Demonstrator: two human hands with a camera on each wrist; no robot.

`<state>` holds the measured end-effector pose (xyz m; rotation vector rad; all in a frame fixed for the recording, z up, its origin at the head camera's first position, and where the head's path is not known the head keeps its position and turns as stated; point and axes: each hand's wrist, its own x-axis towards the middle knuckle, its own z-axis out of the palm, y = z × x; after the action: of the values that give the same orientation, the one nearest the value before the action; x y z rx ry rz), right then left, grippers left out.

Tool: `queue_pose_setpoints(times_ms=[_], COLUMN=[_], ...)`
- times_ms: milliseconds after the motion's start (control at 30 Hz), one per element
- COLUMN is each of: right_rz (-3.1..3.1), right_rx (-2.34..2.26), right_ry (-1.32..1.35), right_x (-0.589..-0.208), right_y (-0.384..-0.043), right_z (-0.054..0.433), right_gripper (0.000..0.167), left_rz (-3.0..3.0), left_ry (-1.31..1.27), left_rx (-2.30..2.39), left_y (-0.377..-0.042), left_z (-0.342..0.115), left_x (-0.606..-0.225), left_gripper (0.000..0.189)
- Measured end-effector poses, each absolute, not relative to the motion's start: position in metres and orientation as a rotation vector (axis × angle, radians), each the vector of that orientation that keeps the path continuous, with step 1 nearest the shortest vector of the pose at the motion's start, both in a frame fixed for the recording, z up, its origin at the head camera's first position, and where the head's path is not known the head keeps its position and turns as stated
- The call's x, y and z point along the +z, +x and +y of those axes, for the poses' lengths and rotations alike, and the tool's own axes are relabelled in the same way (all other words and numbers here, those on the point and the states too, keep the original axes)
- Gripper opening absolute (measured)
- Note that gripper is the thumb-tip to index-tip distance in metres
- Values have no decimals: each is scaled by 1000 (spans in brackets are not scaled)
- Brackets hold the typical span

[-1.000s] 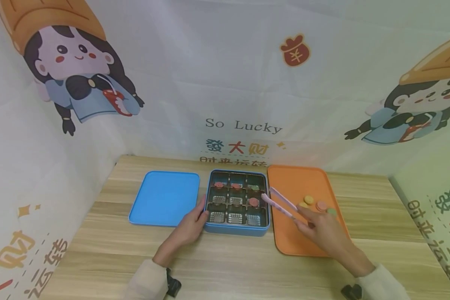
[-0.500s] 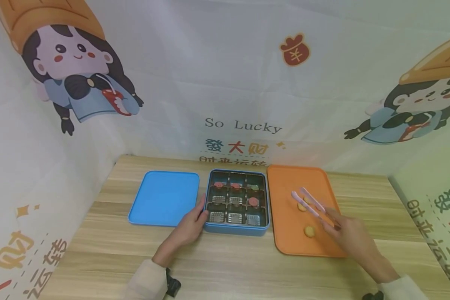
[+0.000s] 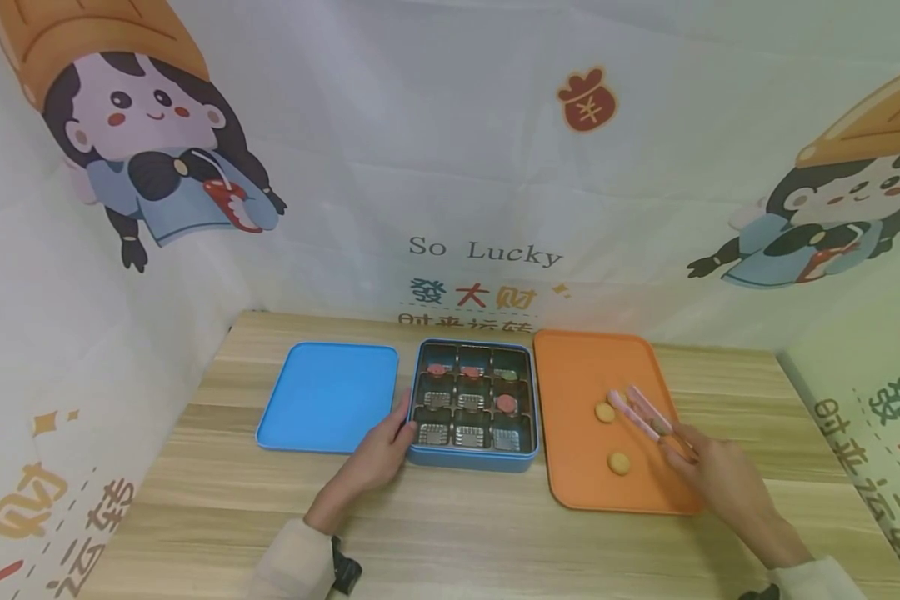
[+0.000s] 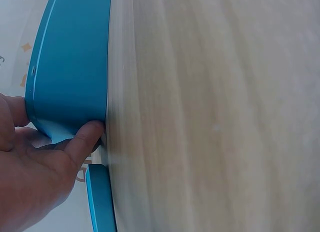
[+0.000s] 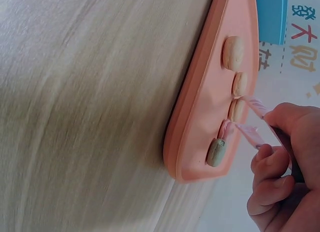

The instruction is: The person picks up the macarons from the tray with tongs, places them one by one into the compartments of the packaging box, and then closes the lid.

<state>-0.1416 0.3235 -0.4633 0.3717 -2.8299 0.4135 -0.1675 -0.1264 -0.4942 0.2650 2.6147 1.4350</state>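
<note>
Tongs (image 3: 633, 416) moved from box (image 3: 471, 461) to over tray (image 3: 577, 475); right grip (image 3: 722, 477) pinches tongs, yellow cookie (image 3: 605, 412) just left of tips (image 3: 613, 397); left grip (image 3: 381, 452) holds box.

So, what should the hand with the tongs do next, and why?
The right hand might gently squeeze the pink tongs: spread open, they seem to straddle a yellow macaron on the orange tray, and the blue box has empty-looking compartments.

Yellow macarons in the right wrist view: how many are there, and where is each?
3, all on the orange tray: the first macaron is nearest the blue box, the second macaron comes next, and the third macaron shows between the pink tongs. Another hidden behind them seems unlikely.
</note>
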Motion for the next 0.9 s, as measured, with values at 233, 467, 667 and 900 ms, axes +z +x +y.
queue_pose_setpoints(times_ms=[233, 467, 667, 900], right_rz=[-2827, -2837, -2770, -2788], right_rx=[403, 367, 319, 351], right_ry=[420, 410, 454, 443], right_x=[-466, -467, -470, -470], right_y=[-144, -146, -147, -148], right_z=[323, 321, 322, 321], right_gripper=[32, 31, 31, 32], left_rz=[2617, 2612, 2613, 2620], left_ry=[271, 259, 255, 263], left_rx=[1429, 1418, 1418, 1413], left_y=[-167, -167, -167, -167], left_z=[-127, -127, -127, -127], left_x=[-495, -494, -495, -494], left_gripper=[57, 57, 58, 57])
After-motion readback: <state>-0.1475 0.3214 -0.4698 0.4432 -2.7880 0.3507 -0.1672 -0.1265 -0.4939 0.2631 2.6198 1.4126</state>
